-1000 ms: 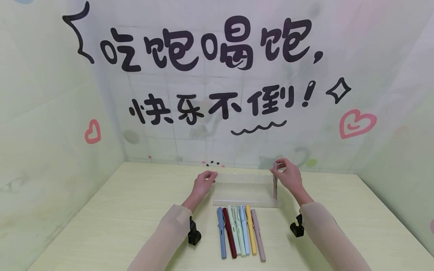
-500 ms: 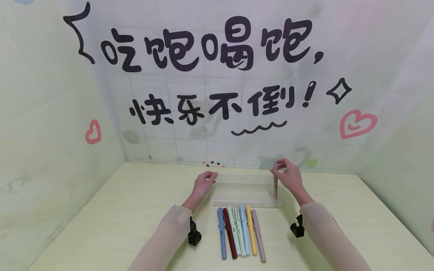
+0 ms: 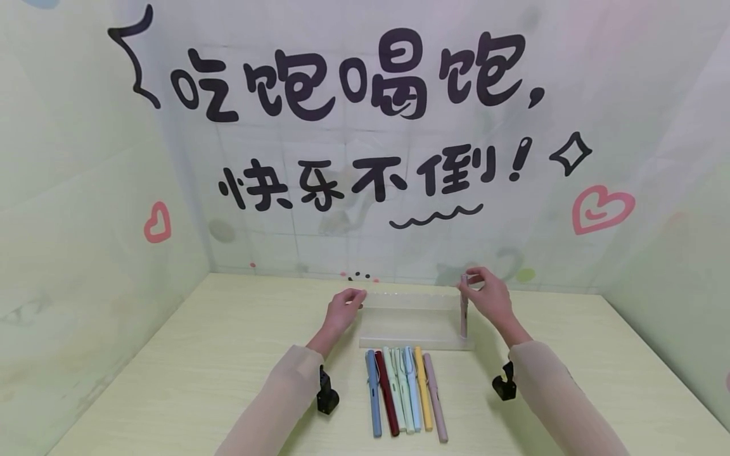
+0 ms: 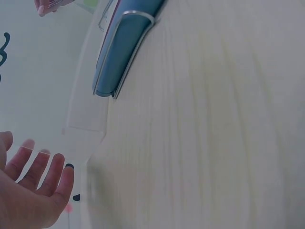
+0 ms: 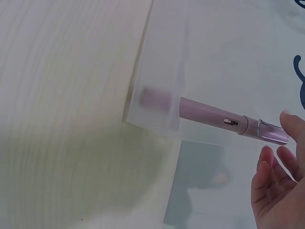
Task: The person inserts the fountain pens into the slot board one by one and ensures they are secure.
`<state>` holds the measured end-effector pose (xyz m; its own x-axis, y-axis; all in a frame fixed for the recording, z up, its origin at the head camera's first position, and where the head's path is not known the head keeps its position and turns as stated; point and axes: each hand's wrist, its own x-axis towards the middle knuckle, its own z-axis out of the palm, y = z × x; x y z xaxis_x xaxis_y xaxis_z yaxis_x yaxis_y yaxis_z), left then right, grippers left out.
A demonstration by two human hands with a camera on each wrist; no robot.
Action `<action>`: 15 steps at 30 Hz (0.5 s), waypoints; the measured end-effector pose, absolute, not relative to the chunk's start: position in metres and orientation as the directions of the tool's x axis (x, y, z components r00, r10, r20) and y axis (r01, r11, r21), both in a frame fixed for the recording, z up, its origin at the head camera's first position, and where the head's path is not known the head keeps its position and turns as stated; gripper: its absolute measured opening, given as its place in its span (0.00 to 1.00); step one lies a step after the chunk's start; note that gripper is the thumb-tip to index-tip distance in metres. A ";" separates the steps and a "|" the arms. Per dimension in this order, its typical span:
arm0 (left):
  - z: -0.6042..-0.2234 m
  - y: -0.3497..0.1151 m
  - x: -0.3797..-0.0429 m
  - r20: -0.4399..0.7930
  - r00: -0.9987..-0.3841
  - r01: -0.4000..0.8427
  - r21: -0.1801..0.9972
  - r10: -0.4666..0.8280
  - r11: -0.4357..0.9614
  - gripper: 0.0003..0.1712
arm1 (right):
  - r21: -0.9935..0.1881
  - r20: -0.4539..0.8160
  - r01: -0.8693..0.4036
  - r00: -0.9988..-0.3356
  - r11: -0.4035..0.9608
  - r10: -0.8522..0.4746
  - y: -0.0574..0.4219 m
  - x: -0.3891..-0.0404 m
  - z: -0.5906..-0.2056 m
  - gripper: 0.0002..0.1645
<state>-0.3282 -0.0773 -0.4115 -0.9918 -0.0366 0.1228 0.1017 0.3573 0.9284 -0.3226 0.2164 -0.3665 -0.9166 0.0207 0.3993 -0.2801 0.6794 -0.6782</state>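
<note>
A pale translucent pen stand (image 3: 410, 342) stands at the back of the table, with a raised front lip and a notched top edge. My left hand (image 3: 342, 309) holds its upper left corner by the fingertips. At the right end, a mauve pen (image 5: 209, 116) stands upright, cap up, its lower end showing blurred through the front lip. My right hand (image 3: 489, 296) pinches that pen near the clip. Before the stand lie several pens side by side: blue (image 3: 373, 392), dark red (image 3: 388, 392), pale green, light blue, yellow (image 3: 422, 387) and another mauve one (image 3: 435, 396).
The pale wooden table (image 3: 171, 380) reaches back to a printed wall sheet (image 3: 342, 145) with black lettering close behind the stand. More sheeting rises on both sides. Small black cameras (image 3: 327, 394) sit at both wrists.
My right wrist and sleeve have shifted slightly to the right, while the fingers stay at the top of the mauve pen. The left hand, the stand and the lying pens look unchanged.
</note>
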 end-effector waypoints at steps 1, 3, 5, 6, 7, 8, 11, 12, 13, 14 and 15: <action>-0.411 -0.077 -0.328 0.125 -0.991 0.104 0.928 -0.037 0.358 0.19 | -0.676 0.404 -0.283 -0.914 0.681 0.021 0.217 -0.322 -0.366 0.22; -0.412 -0.077 -0.328 0.127 -0.991 0.105 0.926 -0.038 0.362 0.19 | -0.675 0.413 -0.288 -0.911 0.679 0.024 0.218 -0.321 -0.366 0.23; -0.412 -0.077 -0.328 0.130 -0.991 0.108 0.925 -0.037 0.366 0.19 | -0.669 0.418 -0.293 -0.908 0.683 0.020 0.220 -0.321 -0.366 0.23; -0.412 -0.077 -0.328 0.132 -0.991 0.109 0.924 -0.037 0.367 0.19 | -0.667 0.420 -0.297 -0.907 0.683 0.016 0.220 -0.320 -0.366 0.23; -0.412 -0.077 -0.328 0.133 -0.990 0.110 0.924 -0.037 0.367 0.19 | -0.666 0.422 -0.300 -0.907 0.682 0.013 0.221 -0.320 -0.366 0.23; -0.412 -0.077 -0.328 0.132 -0.991 0.109 0.924 -0.038 0.367 0.18 | -0.668 0.423 -0.305 -0.906 0.679 0.010 0.221 -0.319 -0.365 0.24; -0.412 -0.077 -0.328 0.133 -0.990 0.110 0.923 -0.037 0.368 0.18 | -0.666 0.430 -0.317 -0.903 0.675 0.000 0.222 -0.316 -0.365 0.24; -0.412 -0.077 -0.328 0.134 -0.990 0.111 0.923 -0.038 0.368 0.19 | -0.665 0.432 -0.320 -0.902 0.674 -0.002 0.222 -0.315 -0.364 0.24; -0.412 -0.077 -0.328 0.135 -0.990 0.111 0.923 -0.037 0.369 0.19 | -0.667 0.433 -0.323 -0.901 0.671 -0.003 0.223 -0.313 -0.364 0.25; -0.412 -0.077 -0.328 0.135 -0.990 0.112 0.922 -0.037 0.370 0.19 | -0.670 0.435 -0.326 -0.900 0.667 -0.004 0.223 -0.312 -0.363 0.24; -0.412 -0.077 -0.328 0.135 -0.990 0.112 0.922 -0.038 0.370 0.19 | -0.671 0.436 -0.329 -0.900 0.664 -0.005 0.223 -0.311 -0.363 0.24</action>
<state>-0.3281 -0.0771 -0.4124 -0.9901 -0.0376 0.1354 0.1121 0.3701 0.9222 -0.3111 0.2231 -0.3629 -0.8998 -0.0047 0.4363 -0.3288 0.6644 -0.6711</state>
